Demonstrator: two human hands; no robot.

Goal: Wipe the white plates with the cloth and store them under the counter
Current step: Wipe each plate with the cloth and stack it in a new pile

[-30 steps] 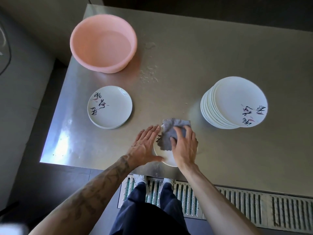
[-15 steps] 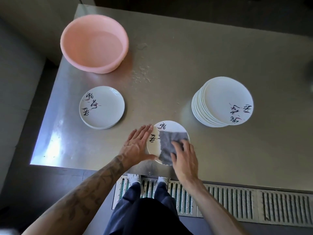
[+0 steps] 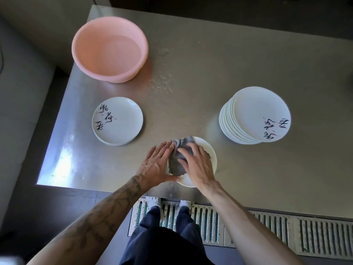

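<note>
Since half a second earlier, the cloth [image 3: 174,165] had shifted from the middle of the plate to its left part, and the painted characters on that side were now covered.

Fingers [image 3: 188,150] of the right hand [image 3: 198,167] were spread and pressed palm-down on the cloth; no pinch could be seen, and the thumb was hidden. Fingers [image 3: 162,150] of the left hand [image 3: 155,165] lay straight and close together, flat beside the plate's left rim, the thumb along its near edge, evidently steadying it.

The plate [image 3: 206,146] lay on the steel counter [image 3: 210,73] near its front edge, directly under the right hand. The bunched cloth ran roughly far-to-near across it.

A low stack [image 3: 117,121] of plates stood to the left, well apart; a tall stack [image 3: 256,115] stood to the right. A pink basin [image 3: 109,48] sat at the far left corner.

Assessment: wiping was in hand, storage not begun. If the low stack holds the finished plates, it lies left of the work, and the left hand is the nearer one to carry this plate there
</note>
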